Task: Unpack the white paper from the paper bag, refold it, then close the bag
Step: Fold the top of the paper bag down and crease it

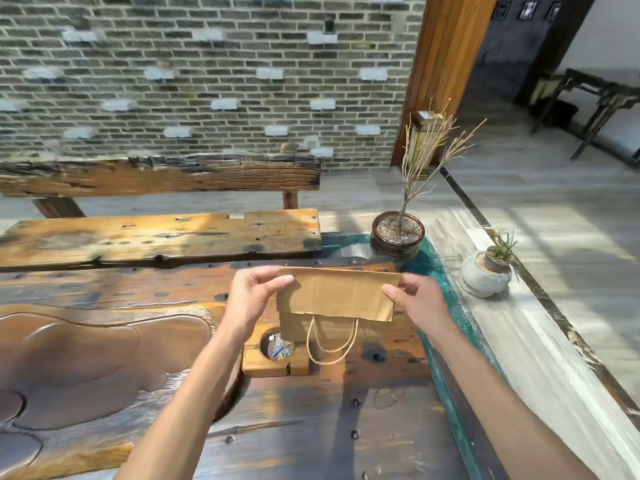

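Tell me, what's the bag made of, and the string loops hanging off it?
The bag looks like brown kraft paper: matte, creased, its top folded over flat. Its handles look like twisted paper cord, tan and rope-like, though the material is hard to confirm from here.

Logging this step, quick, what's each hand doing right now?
Left hand: closed, pinching the paper bag at its left edge.
Right hand: closed, pinching the bag's right edge.

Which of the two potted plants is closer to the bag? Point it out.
The dark brown pot with the tall bare twig, just behind the paper bag. The pale round pot with green sprigs sits off to the right.
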`<state>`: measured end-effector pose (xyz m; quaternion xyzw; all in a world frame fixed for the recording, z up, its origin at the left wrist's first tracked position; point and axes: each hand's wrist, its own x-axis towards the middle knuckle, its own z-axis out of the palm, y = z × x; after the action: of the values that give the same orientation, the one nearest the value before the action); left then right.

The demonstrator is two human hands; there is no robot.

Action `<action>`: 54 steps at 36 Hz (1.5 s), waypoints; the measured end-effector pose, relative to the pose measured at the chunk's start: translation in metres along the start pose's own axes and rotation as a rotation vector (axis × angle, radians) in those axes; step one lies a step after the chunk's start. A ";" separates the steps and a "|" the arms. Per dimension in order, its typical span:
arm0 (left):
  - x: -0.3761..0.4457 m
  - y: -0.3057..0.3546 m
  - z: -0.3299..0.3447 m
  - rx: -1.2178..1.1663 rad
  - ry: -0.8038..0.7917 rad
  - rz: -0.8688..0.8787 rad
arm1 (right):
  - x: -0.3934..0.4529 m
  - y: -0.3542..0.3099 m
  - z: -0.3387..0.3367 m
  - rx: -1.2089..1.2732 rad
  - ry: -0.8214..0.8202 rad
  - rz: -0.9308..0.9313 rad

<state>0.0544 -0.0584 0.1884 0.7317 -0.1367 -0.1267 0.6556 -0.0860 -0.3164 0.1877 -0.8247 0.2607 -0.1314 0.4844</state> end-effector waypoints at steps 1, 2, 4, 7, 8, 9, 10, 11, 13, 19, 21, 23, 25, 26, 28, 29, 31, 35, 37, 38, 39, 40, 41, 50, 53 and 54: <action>0.002 0.016 -0.002 -0.015 0.010 0.042 | 0.002 -0.012 -0.007 0.020 0.017 -0.023; 0.003 0.033 -0.004 -0.024 0.020 0.078 | 0.004 -0.024 -0.013 0.050 0.032 -0.050; 0.006 0.064 -0.008 -0.038 0.028 0.137 | 0.007 -0.048 -0.027 0.117 0.050 -0.112; 0.007 0.104 -0.013 -0.095 0.011 0.211 | 0.009 -0.084 -0.045 0.135 0.093 -0.203; 0.008 0.116 -0.014 -0.111 0.018 0.235 | 0.009 -0.096 -0.050 0.132 0.112 -0.248; 0.008 0.127 -0.015 -0.119 0.027 0.263 | 0.010 -0.107 -0.056 0.140 0.120 -0.290; 0.009 0.138 -0.016 -0.122 0.035 0.291 | 0.011 -0.117 -0.061 0.153 0.121 -0.329; 0.010 0.148 -0.017 -0.120 0.052 0.316 | 0.011 -0.128 -0.066 0.170 0.119 -0.360; 0.011 0.168 -0.019 -0.157 0.110 0.362 | 0.012 -0.149 -0.076 0.198 0.119 -0.416; 0.016 0.218 -0.021 -0.223 0.231 0.463 | 0.012 -0.201 -0.099 0.241 0.162 -0.569; 0.017 0.231 -0.024 -0.247 0.239 0.475 | 0.013 -0.213 -0.106 0.249 0.183 -0.605; 0.017 0.242 -0.026 -0.244 0.243 0.501 | 0.011 -0.226 -0.111 0.273 0.164 -0.624; 0.016 0.252 -0.027 -0.244 0.252 0.521 | 0.010 -0.235 -0.117 0.281 0.146 -0.654; 0.015 0.255 -0.028 -0.247 0.259 0.526 | 0.009 -0.238 -0.119 0.272 0.149 -0.665; 0.010 0.261 -0.031 -0.248 0.266 0.547 | 0.010 -0.243 -0.122 0.251 0.163 -0.675; 0.007 0.263 -0.033 -0.244 0.268 0.557 | 0.009 -0.245 -0.123 0.248 0.163 -0.673; -0.001 0.264 -0.037 -0.227 0.280 0.567 | 0.005 -0.252 -0.120 0.239 0.142 -0.682; -0.023 0.262 -0.059 -0.217 0.352 0.562 | -0.005 -0.265 -0.104 0.260 0.046 -0.703; -0.039 0.257 -0.073 -0.201 0.393 0.555 | -0.010 -0.271 -0.090 0.266 0.006 -0.717; -0.047 0.254 -0.081 -0.199 0.417 0.557 | -0.013 -0.274 -0.082 0.270 -0.017 -0.721; -0.055 0.251 -0.090 -0.194 0.452 0.562 | -0.015 -0.277 -0.073 0.273 -0.044 -0.724; -0.065 0.248 -0.099 -0.189 0.487 0.565 | -0.017 -0.281 -0.063 0.275 -0.073 -0.730; -0.074 0.245 -0.109 -0.181 0.516 0.568 | -0.020 -0.286 -0.052 0.282 -0.106 -0.739; -0.173 0.216 -0.212 -0.106 0.862 0.535 | -0.066 -0.339 0.066 0.396 -0.470 -0.824; -0.212 0.206 -0.251 -0.067 0.956 0.538 | -0.092 -0.363 0.112 0.457 -0.619 -0.838; -0.224 0.203 -0.266 -0.055 0.989 0.535 | -0.102 -0.371 0.128 0.476 -0.660 -0.833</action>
<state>-0.0644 0.2487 0.4201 0.6266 0.0096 0.3985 0.6697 0.0022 -0.0192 0.4499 -0.7234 -0.2871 -0.1018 0.6196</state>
